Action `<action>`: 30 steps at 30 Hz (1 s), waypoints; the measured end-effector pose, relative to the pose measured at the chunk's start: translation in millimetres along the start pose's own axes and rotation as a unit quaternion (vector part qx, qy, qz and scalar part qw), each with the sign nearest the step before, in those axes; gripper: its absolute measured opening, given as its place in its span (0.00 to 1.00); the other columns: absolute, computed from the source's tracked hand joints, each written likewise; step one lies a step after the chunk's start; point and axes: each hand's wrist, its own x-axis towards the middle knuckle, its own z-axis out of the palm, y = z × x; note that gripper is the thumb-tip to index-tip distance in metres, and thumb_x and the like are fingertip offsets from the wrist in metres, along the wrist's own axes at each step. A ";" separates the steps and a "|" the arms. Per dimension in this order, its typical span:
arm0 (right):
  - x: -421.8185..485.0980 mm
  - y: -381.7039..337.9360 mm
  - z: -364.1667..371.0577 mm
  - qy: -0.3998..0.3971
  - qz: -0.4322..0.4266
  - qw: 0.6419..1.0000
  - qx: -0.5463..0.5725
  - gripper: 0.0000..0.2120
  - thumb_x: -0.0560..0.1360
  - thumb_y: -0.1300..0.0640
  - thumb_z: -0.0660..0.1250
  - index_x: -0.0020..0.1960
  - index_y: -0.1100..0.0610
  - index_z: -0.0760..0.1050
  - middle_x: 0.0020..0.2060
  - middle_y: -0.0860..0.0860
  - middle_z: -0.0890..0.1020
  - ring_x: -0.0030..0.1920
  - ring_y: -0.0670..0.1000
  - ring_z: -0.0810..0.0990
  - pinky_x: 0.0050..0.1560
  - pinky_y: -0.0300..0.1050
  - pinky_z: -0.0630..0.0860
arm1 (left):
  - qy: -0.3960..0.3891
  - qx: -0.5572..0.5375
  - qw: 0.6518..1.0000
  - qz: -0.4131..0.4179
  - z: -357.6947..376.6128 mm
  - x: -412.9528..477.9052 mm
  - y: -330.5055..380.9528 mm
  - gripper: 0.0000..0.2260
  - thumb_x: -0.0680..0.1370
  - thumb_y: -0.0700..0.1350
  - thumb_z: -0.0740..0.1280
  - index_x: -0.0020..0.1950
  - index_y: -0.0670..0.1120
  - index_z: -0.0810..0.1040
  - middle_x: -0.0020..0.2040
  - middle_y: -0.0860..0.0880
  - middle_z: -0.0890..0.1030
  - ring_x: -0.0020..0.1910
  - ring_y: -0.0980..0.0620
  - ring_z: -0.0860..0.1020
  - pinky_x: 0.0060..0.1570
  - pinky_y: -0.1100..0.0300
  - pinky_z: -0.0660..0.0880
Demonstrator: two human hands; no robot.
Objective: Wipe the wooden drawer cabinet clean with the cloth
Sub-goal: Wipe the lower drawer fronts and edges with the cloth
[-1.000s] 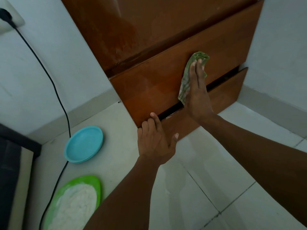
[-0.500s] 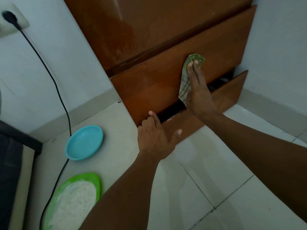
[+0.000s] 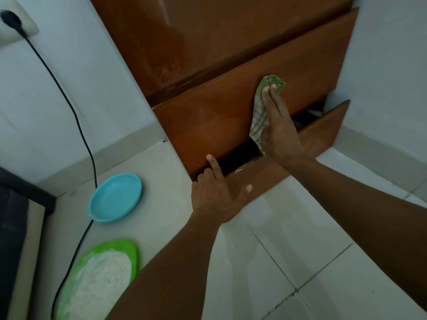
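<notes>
The wooden drawer cabinet [image 3: 208, 54] fills the upper middle of the head view. Its upper drawer front [image 3: 215, 125] faces me, and the bottom drawer [image 3: 323, 132] stands slightly pulled out below it. My right hand [image 3: 279, 132] lies flat on the upper drawer front and presses a green checked cloth [image 3: 261, 107] against the wood. The cloth is bunched past my fingertips and hangs along the left side of the hand. My left hand [image 3: 217, 197] rests on the left end of the bottom drawer, fingers spread, the index finger touching the lower edge of the upper drawer.
On the tiled floor to the left lie stacked light-blue plates [image 3: 114, 197] and a green plate of white powder [image 3: 97, 280]. A black cable [image 3: 78, 116] runs from a wall socket [image 3: 13, 24] down past both plates. White walls flank the cabinet. Dark furniture [image 3: 13, 227] stands at the far left.
My right hand with the cloth has slid a short way left along the upper drawer front. The left hand stays on the bottom drawer, its index finger now stretched higher.
</notes>
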 end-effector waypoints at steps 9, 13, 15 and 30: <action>-63.1 -19.2 15.7 -0.103 -0.146 0.984 -0.028 0.28 0.76 0.72 0.64 0.75 0.61 0.67 0.73 0.60 0.71 0.74 0.59 0.69 0.71 0.59 0.71 | 0.059 -0.041 0.996 0.058 23.4 -29.9 -38.1 0.47 0.79 0.67 0.61 0.85 0.39 0.45 0.75 0.40 0.68 0.69 0.43 0.71 0.66 0.50 0.72; -106.8 -23.0 52.4 -0.205 -0.225 0.949 -0.085 0.36 0.71 0.74 0.60 0.78 0.57 0.64 0.77 0.56 0.67 0.78 0.58 0.62 0.68 0.60 0.71 | 0.073 -0.073 0.993 0.049 33.7 -43.1 -52.9 0.38 0.78 0.61 0.65 0.82 0.41 0.60 0.77 0.40 0.68 0.75 0.40 0.68 0.72 0.45 0.71; -117.9 -13.5 63.1 -0.212 -0.253 0.934 -0.140 0.40 0.70 0.70 0.66 0.80 0.56 0.59 0.79 0.54 0.63 0.80 0.56 0.57 0.72 0.60 0.68 | 0.073 -0.074 0.993 0.048 34.5 -47.3 -51.3 0.39 0.78 0.61 0.66 0.82 0.42 0.60 0.80 0.38 0.65 0.80 0.37 0.63 0.76 0.42 0.67; -47.4 113.1 15.4 0.027 -0.175 0.974 -0.142 0.18 0.85 0.54 0.56 0.62 0.66 0.78 0.60 0.64 0.80 0.65 0.64 0.77 0.70 0.61 0.69 | 0.105 0.059 0.965 0.231 23.8 13.4 -8.2 0.43 0.79 0.56 0.66 0.84 0.37 0.48 0.84 0.37 0.55 0.83 0.39 0.53 0.80 0.46 0.59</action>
